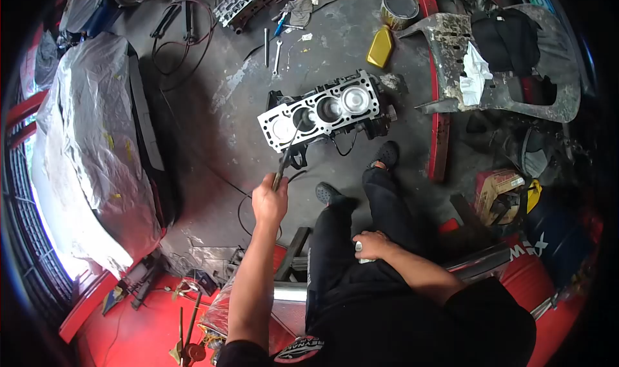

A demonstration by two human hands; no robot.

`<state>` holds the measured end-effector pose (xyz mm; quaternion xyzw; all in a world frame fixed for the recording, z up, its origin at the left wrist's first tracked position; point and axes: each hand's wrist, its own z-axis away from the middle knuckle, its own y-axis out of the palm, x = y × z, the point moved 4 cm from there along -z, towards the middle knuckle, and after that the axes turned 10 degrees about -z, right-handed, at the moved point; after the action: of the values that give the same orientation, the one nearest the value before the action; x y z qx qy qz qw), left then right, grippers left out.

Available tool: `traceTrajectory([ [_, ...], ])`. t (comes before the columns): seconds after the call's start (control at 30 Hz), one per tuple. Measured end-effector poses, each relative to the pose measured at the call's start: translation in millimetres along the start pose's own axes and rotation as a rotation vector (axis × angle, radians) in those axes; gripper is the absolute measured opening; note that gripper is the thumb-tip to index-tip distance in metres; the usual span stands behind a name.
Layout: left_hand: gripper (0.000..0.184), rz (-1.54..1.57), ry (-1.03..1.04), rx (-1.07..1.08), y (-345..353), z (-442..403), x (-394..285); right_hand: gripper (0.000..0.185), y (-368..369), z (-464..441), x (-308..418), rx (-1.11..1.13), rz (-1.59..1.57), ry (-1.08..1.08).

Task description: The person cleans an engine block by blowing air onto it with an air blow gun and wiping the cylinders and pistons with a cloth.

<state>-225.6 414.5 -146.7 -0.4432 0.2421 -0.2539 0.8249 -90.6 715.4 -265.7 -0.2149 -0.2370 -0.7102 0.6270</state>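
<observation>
An engine block (320,111) sits on the floor ahead of my feet, its pale machined top face upward with several round cylinder bores. My left hand (269,202) is closed around what looks like an air blow gun (284,164). Its thin dark nozzle reaches over the near edge of the block toward a left-hand bore; whether the tip touches is unclear. A dark hose loops close to this hand. In my lap, my right hand (374,246) is curled around a small pale object (363,257), mostly hidden by the fingers.
Beyond the block lie a wrench (277,57), a long metal bar (266,47) and a cylinder head (251,3). A yellow bottle (380,47) and a tin (400,7) stand near a red beam (440,135). Plastic covers a car part (97,141) at left; a cardboard box (500,190) is at right.
</observation>
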Motion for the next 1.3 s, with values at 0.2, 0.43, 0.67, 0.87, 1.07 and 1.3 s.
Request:
traceTrajectory([
  [0.2, 0.03, -0.059, 0.021, 0.014, 19.4, -27.5, -16.4, 0.062, -3.1, 18.2, -20.0, -0.037, -0.077, -0.051],
  [0.43, 0.029, -0.118, -0.009, 0.043, 24.8, -53.6, -51.7, 0.038, -20.2, 17.2, -34.5, -0.293, -0.357, -0.106],
  [0.67, 0.028, -0.176, -0.117, -0.006, 11.1, -21.8, -60.1, 0.026, -53.6, -11.1, -86.5, -0.607, -0.937, 0.116],
  [0.87, 0.027, -0.021, -0.193, 0.066, 1.3, -11.2, -29.2, 0.033, -81.4, -48.5, -86.8, -0.661, -0.982, 0.111],
  [1.07, 0.024, 0.645, -0.345, 0.188, -13.7, 32.5, 54.2, 0.053, -192.5, -124.0, 50.8, -0.947, -0.758, -0.219],
  [1.3, 0.028, 0.81, -0.456, 0.189, -28.9, 65.8, 194.9, 0.04, -213.1, -296.8, 141.5, -1.479, -1.142, 0.021],
])
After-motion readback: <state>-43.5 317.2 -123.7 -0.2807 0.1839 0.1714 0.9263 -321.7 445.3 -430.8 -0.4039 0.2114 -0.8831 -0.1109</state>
